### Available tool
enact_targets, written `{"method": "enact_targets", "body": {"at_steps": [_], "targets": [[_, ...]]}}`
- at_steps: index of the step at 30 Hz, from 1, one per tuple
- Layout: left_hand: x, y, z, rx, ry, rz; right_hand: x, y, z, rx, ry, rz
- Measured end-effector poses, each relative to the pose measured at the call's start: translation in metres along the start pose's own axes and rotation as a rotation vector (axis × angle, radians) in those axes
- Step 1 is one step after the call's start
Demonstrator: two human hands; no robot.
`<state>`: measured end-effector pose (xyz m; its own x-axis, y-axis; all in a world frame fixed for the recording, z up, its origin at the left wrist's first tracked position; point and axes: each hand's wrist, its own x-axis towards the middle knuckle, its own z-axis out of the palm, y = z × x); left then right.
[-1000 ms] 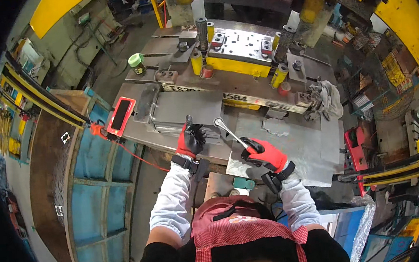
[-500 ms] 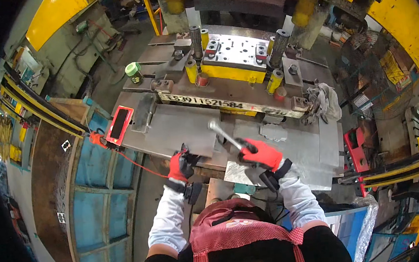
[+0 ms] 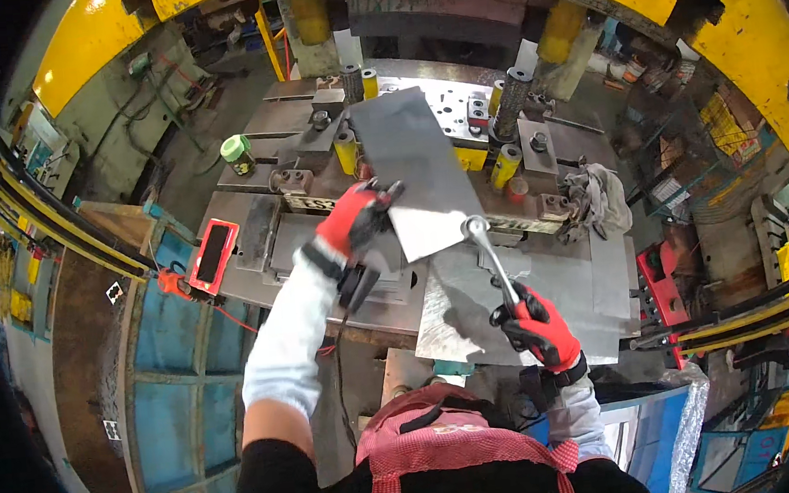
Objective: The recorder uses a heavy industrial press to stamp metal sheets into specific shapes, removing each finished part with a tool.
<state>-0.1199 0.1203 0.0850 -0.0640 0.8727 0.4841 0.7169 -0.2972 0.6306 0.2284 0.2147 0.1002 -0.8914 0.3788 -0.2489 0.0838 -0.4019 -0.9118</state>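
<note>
A thin rectangular metal sheet (image 3: 417, 157) is raised over the front of the die, tilted, with its lower end shining. My left hand (image 3: 355, 220), in a red and black glove, is closed at the sheet's left edge. My right hand (image 3: 540, 330), gloved alike, grips the handle of a ring-headed wrench (image 3: 496, 266). The wrench's round head is at the sheet's lower right corner; whether it touches cannot be told. Beneath my left hand lie flat metal sheets (image 3: 297, 245), partly hidden by my arm. Behind the raised sheet, the die's perforated plate (image 3: 447, 108) is partly covered.
Yellow posts (image 3: 506, 165) and dark guide pillars (image 3: 513, 103) surround the die. A red-framed phone-like object (image 3: 214, 254) and a green-lidded jar (image 3: 237, 154) are at left. Grey rags (image 3: 597, 196) hang at right, above a red box (image 3: 665, 292). A metal work surface (image 3: 549, 322) lies under my right hand.
A sheet has come up from the left stack and now slants over the die's front. My left hand has moved forward with it; my right hand has moved back and right with the wrench.
</note>
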Motion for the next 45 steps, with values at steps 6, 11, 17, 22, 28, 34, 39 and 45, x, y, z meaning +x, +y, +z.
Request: {"method": "enact_targets", "body": {"at_steps": [6,11,17,22,28,34,39,45], "targets": [[0.058,-0.108,0.02,-0.344,-0.031,-0.047,0.036,-0.003,-0.002,-0.154,-0.029,-0.207],[0.056,-0.119,0.018,-0.983,0.034,-0.644,0.038,-0.013,0.025,-0.142,-0.044,-0.107],[0.061,-0.097,0.02,-0.691,0.1,-0.667,0.033,0.005,0.04,0.031,0.077,-0.126],[0.061,-0.093,0.012,-0.811,0.081,-0.655,0.037,0.002,0.04,-0.048,0.069,-0.135],[0.064,-0.091,0.024,-0.775,0.177,-0.612,0.036,0.003,0.044,-0.038,0.133,-0.127],[0.045,-0.094,0.023,-1.191,0.216,-0.439,0.053,-0.007,0.042,-0.178,0.024,-0.257],[0.009,-0.022,0.051,-1.916,0.157,-0.548,0.057,0.007,0.027,-0.083,0.074,-0.207],[0.018,-0.013,0.084,-1.557,0.491,-0.612,0.056,-0.012,0.037,-0.028,0.042,-0.102]]}}
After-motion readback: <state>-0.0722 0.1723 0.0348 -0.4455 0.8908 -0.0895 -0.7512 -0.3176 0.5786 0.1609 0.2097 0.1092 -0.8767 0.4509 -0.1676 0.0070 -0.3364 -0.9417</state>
